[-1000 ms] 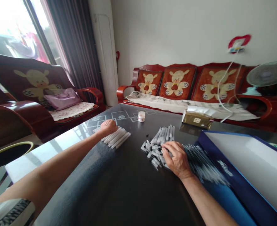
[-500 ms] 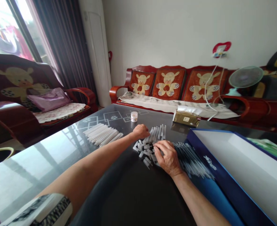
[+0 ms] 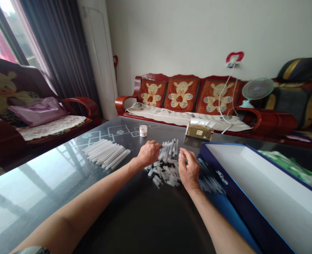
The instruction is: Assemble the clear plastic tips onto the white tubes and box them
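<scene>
My left hand is closed, its fingertips around a slim pale piece like a pen part; the fingers partly hide it. Facing it, my right hand is closed in a pinch, and whatever lies between thumb and fingers is too small to make out. Between and below the hands is a loose heap of short translucent caps, some with black ends. Behind it lies a row of clear tubes. White pen barrels are laid side by side to the left. Thin dark rods like pen refills lie right of my right hand.
A large blue box with a white inside takes up the table's right side. A tissue box and a small white jar stand farther back on the dark glossy table. A green-and-white plastic bag lies beyond the blue box.
My right hand has lifted off the cap heap and now pinches near its right edge. My left hand has turned and come nearer, a slim piece showing at its fingertips. The view has swung right.
</scene>
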`<action>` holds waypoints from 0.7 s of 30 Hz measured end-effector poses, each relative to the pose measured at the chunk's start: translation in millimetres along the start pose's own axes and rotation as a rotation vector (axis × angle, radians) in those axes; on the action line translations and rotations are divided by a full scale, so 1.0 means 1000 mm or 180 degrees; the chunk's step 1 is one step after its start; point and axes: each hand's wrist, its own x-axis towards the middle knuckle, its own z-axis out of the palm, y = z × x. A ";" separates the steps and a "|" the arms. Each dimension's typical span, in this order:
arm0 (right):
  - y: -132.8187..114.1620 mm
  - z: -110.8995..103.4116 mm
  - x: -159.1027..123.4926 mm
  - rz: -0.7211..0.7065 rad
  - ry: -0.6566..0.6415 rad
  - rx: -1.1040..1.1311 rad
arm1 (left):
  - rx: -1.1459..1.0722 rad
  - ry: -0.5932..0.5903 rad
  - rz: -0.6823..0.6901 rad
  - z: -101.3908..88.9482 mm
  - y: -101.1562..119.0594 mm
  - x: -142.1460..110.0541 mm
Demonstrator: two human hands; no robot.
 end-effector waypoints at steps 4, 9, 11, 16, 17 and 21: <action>0.009 -0.003 0.003 0.0098 0.0093 -0.0162 | 0.0376 0.0191 0.0500 0.005 0.005 -0.016; 0.009 -0.003 0.001 -0.0099 -0.0146 -0.0067 | 0.0557 0.0181 0.0667 0.014 0.001 -0.017; 0.008 -0.002 -0.001 -0.0095 -0.0208 -0.0068 | 0.0592 0.0272 0.0707 0.017 -0.002 -0.018; 0.003 -0.001 -0.001 0.0043 -0.0291 -0.0102 | 0.0611 0.0657 0.0984 0.019 -0.001 -0.023; 0.001 -0.001 -0.001 0.0050 -0.0310 -0.0116 | 0.0599 0.0723 0.1076 0.020 0.001 -0.024; -0.004 -0.001 -0.002 0.0009 -0.0437 -0.0134 | 0.0515 0.0911 0.1393 0.026 0.012 -0.028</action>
